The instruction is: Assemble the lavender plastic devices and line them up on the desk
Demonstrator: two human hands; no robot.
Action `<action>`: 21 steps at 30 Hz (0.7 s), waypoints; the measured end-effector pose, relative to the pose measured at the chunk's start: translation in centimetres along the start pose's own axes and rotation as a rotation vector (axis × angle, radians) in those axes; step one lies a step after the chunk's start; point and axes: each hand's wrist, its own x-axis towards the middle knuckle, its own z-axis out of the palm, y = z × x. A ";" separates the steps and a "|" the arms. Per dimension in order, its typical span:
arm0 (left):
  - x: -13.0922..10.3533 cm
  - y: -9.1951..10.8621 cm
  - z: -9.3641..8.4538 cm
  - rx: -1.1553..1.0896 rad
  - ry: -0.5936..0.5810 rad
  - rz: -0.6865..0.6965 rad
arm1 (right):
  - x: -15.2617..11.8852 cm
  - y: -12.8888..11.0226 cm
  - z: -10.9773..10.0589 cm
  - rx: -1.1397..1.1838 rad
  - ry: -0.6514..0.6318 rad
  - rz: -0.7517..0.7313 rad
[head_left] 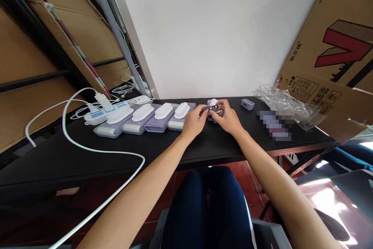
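Observation:
Both hands meet above the black table [163, 146], near its back edge. My left hand [194, 120] pinches the left side of a small dark, shiny looped item [212, 108], perhaps a cord. On the right side of the same item, my right hand [225, 116] has its fingers closed. Fingers hide much of it. Behind and under the hands, a purple device with a white piece [213, 102] on top is partly covered. To the left, several purple boxes [155, 126] stand in a row, each with a white oval piece [163, 111] on it.
A white power strip [97, 116] with plugs and a long white cable [107, 151] lies at the left. At the right are a small purple case [247, 104], a blurred-out object [274, 125], clear plastic wrap [287, 103] and a large cardboard box [329, 74].

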 end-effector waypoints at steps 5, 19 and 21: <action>-0.1 0.2 0.0 0.056 0.027 -0.002 | -0.1 -0.3 -0.3 0.032 -0.045 -0.030; 0.3 -0.7 0.2 -0.123 -0.030 -0.040 | -0.1 0.0 -0.9 0.055 -0.070 -0.023; 0.3 -0.8 0.2 -0.110 -0.009 -0.049 | -0.1 -0.1 -0.9 0.051 -0.075 -0.036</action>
